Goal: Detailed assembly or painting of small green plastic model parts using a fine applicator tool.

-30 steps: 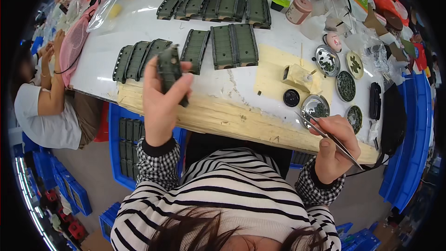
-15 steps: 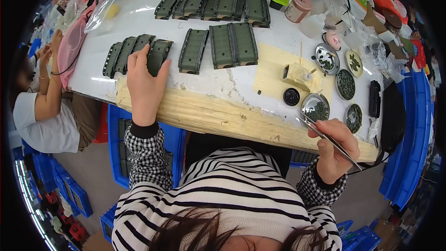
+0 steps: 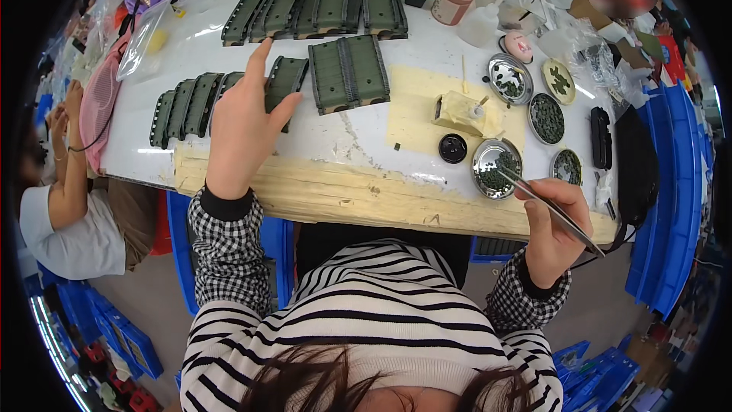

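Left hand (image 3: 245, 126) — emptied since a second ago, fingers spread over the green moulded panel (image 3: 284, 82) now in the row (centre-left of frame); right hand (image 3: 550, 230) grips tweezers (image 3: 547, 207) at the steel dish (image 3: 496, 168).

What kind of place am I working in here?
Likely a small-parts assembly workshop: rows of green moulded parts on a white bench, round tins of tiny pieces, blue bins alongside.

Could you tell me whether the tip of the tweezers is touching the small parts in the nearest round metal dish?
Cannot tell. In the head view the tweezers in the right hand end over the dish, but contact isn't visible.
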The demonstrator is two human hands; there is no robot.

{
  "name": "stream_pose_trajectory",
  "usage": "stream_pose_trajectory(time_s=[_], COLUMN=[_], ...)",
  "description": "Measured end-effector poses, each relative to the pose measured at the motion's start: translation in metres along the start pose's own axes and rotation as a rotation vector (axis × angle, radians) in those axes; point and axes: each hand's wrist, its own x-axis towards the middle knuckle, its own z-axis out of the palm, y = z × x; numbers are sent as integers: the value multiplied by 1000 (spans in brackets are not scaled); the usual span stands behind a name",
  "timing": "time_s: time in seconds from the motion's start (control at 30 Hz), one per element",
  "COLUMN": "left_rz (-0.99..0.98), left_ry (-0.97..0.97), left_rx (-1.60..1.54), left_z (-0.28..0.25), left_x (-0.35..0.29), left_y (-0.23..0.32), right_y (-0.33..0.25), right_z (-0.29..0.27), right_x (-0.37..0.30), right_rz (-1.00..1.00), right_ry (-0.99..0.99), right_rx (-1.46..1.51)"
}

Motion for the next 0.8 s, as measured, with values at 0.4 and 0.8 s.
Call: stream_pose_trajectory(time_s=[0.4, 0.8], left_rz=[-309, -510], left_ry=[-152, -347], left_rx=[-1883, -1663], left_z=[-5, 20], left_x=[-42, -55], left_y=[18, 77], right_y=[47, 48], right_z=[-10, -10], right_x=[10, 11], right_rz=[-42, -72], right_ry=[-121, -106], right_rx=[-394, -434])
